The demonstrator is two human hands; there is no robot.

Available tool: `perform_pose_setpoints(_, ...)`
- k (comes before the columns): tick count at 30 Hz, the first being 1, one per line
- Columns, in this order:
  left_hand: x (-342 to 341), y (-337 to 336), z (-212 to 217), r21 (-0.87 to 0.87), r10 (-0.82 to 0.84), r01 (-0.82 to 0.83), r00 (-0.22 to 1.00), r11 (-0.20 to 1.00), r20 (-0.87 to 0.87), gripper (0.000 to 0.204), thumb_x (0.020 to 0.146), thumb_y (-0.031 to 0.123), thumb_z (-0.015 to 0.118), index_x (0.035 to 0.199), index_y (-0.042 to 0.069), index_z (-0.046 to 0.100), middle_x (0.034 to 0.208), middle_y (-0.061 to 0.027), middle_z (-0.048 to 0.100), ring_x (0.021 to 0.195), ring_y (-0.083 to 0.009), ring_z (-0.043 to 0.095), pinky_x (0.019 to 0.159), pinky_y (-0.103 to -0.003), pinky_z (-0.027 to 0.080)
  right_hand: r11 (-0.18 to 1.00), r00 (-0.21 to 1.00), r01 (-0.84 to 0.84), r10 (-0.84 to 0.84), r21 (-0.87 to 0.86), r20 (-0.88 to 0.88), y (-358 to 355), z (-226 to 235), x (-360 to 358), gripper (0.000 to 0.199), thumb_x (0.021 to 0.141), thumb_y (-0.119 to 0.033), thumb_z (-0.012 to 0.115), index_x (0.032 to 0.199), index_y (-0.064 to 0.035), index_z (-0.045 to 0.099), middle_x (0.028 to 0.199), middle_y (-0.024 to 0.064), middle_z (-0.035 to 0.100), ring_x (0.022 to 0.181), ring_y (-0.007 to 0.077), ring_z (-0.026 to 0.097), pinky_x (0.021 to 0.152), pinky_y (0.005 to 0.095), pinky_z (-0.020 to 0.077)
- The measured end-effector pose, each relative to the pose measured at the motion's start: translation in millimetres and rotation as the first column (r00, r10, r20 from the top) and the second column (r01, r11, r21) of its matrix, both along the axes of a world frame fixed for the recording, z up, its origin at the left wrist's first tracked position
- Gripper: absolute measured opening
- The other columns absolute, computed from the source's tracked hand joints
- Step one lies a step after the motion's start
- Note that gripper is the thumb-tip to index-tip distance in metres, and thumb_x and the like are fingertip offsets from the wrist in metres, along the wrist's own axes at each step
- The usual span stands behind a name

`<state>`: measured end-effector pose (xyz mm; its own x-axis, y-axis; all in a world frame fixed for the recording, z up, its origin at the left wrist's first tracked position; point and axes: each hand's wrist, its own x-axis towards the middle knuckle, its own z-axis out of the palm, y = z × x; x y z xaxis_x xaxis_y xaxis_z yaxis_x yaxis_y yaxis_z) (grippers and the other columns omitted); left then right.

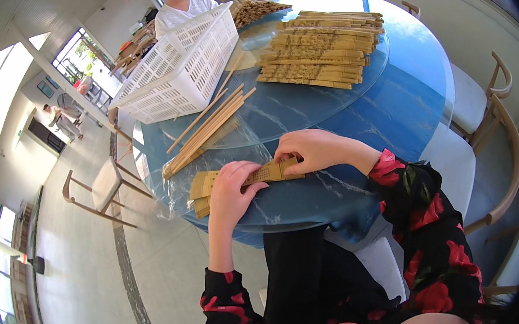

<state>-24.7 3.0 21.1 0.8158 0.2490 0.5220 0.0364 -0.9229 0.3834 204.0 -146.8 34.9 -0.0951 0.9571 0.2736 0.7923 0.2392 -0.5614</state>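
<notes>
Bamboo slats (pixel 261 175) lay flat at near edge of blue bench (pixel 397 111), pressed under left hand (pixel 232 190) with fingers spread open, pinched at far end by right hand (pixel 314 150). Loose sticks (pixel 206 133) just beyond, white basket (pixel 178 68) behind them, stacked slat bundles (pixel 320 49) on glass turntable (pixel 304 103).

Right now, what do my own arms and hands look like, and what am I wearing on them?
Both hands are bare: no gloves, and no rings or watch that can be made out. The left hand and right hand come out of loose black sleeves printed with large red flowers, pushed back so the forearms show bare up to about the elbows.
</notes>
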Motion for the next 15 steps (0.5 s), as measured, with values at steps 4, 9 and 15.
perform_pose_setpoints(4,1.4,4.4,-4.6,0.012,0.0,0.0,1.0,1.0,0.007,0.03,0.085,0.017,0.081,0.112,0.006,0.075,0.114,-0.0078,0.074,0.113,-0.0308,0.065,0.1,-0.042,0.052,1.0,1.0,-0.025,0.025,0.005,0.012,-2.1,3.0,0.1,0.034,0.087,-0.028,0.08,0.113,-0.0071,0.073,0.099,0.0066,0.065,0.087,0.025,0.064,0.079,0.0374,0.0526)
perform_pose_setpoints(9,2.0,4.5,-5.0,0.013,-0.004,0.004,1.0,1.0,0.005,0.028,0.086,0.015,0.08,0.113,0.006,0.075,0.113,-0.0079,0.074,0.113,-0.0307,0.065,0.1,-0.042,0.052,1.0,1.0,-0.025,0.025,0.004,-0.006,-1.4,0.1,2.7,0.033,0.088,-0.027,0.079,0.113,-0.0064,0.074,0.098,0.0065,0.065,0.085,0.0239,0.064,0.077,0.0366,0.0527)
perform_pose_setpoints(15,1.8,7.3,-5.9,0.048,-0.028,0.026,0.999,0.999,0.033,0.022,0.091,0.011,0.073,0.112,0.005,0.075,0.111,-0.0088,0.074,0.11,-0.0313,0.065,0.098,-0.042,0.053,1.0,0.999,-0.029,0.029,-0.005,-0.041,0.0,-1.3,3.7,0.033,0.091,-0.033,0.077,0.108,-0.0056,0.075,0.097,0.009,0.068,0.091,0.0271,0.067,0.081,0.0385,0.0534)
